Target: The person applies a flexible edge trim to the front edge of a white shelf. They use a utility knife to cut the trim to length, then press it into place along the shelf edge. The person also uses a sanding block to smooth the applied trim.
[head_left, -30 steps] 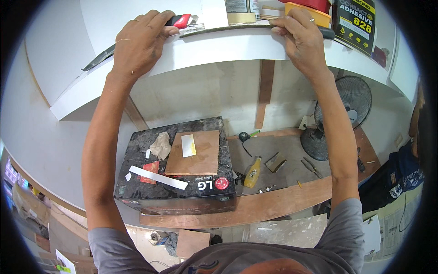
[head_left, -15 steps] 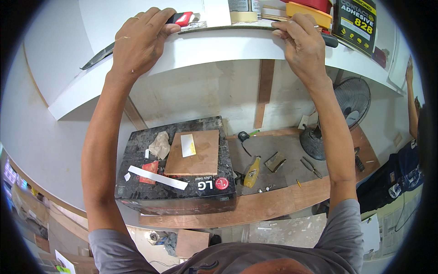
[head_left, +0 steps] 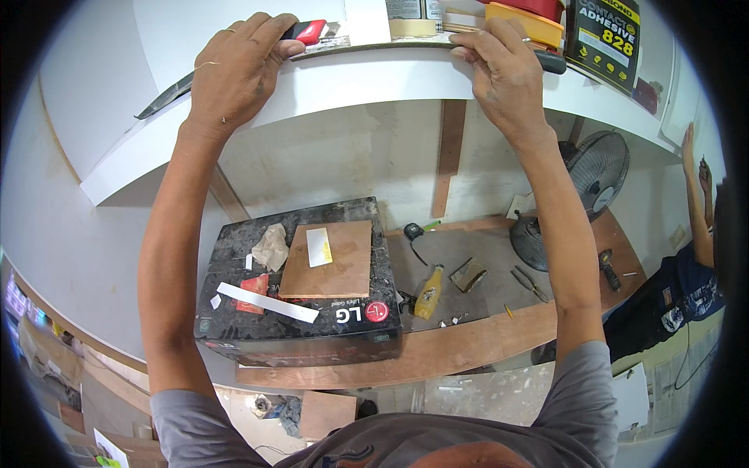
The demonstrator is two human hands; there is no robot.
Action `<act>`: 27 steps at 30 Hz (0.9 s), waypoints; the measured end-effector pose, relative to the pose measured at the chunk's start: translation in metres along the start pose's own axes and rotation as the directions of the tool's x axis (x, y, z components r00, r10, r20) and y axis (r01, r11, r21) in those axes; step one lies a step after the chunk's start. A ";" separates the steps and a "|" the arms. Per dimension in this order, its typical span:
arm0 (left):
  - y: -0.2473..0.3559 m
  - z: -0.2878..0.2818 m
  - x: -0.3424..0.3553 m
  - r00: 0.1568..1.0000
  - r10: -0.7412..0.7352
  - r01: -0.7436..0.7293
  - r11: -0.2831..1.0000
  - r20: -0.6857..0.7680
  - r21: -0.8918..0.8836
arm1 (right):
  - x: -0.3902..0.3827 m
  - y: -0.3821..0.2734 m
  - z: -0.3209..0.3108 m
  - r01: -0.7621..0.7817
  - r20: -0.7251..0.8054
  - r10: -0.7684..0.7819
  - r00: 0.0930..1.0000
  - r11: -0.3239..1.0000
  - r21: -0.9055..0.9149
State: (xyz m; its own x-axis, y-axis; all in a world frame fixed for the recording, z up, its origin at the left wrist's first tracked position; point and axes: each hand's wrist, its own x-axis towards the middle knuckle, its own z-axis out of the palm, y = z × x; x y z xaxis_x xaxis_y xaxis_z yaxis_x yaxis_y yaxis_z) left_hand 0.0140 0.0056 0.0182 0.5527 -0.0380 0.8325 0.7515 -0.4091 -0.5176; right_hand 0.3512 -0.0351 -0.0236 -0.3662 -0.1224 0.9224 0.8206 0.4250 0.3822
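Note:
Both my hands are up at the front edge of a white shelf [head_left: 343, 82]. My left hand [head_left: 238, 74] is closed over the edge, its fingers curled. From beneath it a dark, pointed, blade-like strip [head_left: 165, 97] sticks out to the left. A red and black tool handle [head_left: 312, 32] shows beside its fingertips. My right hand [head_left: 505, 74] is closed too, thumb and fingers pinched at the edge, with a black handle [head_left: 551, 62] sticking out on its right. A thin dark line [head_left: 374, 48] runs along the edge between the hands. What lies under the fingers is hidden.
On the shelf stand a black and yellow adhesive can [head_left: 602, 47], an orange container [head_left: 524, 25] and a tape roll [head_left: 413, 28]. Below are a black carton [head_left: 234, 312] carrying a brown board [head_left: 328, 261], a yellow bottle [head_left: 429, 292], pliers [head_left: 530, 284] and a fan [head_left: 597, 175]. Another person [head_left: 663, 300] is at right.
My right hand has shifted a little to the left along the shelf edge, and the black handle with it. My left hand stays nearly still. The other person's arm has moved.

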 end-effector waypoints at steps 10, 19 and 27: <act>-0.003 0.001 0.000 0.999 0.022 -0.022 1.000 -0.027 0.002 | 0.005 0.009 -0.003 0.040 -0.002 -0.040 0.999 0.999 0.011; -0.002 0.000 0.001 1.000 0.016 -0.016 1.000 -0.023 0.000 | 0.009 0.002 0.002 0.054 -0.040 -0.053 0.998 0.998 0.032; -0.004 -0.005 -0.004 0.998 -0.038 0.039 0.999 0.050 -0.004 | -0.033 0.016 -0.068 0.014 0.099 -0.013 0.995 1.000 -0.006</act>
State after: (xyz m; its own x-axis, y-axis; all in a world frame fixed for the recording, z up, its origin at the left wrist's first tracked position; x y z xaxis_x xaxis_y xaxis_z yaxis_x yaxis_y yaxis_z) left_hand 0.0070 0.0024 0.0177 0.5410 0.0237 0.8407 0.7708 -0.4138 -0.4844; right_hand 0.4058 -0.0857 -0.0440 -0.4185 -0.0384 0.9074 0.8180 0.4182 0.3950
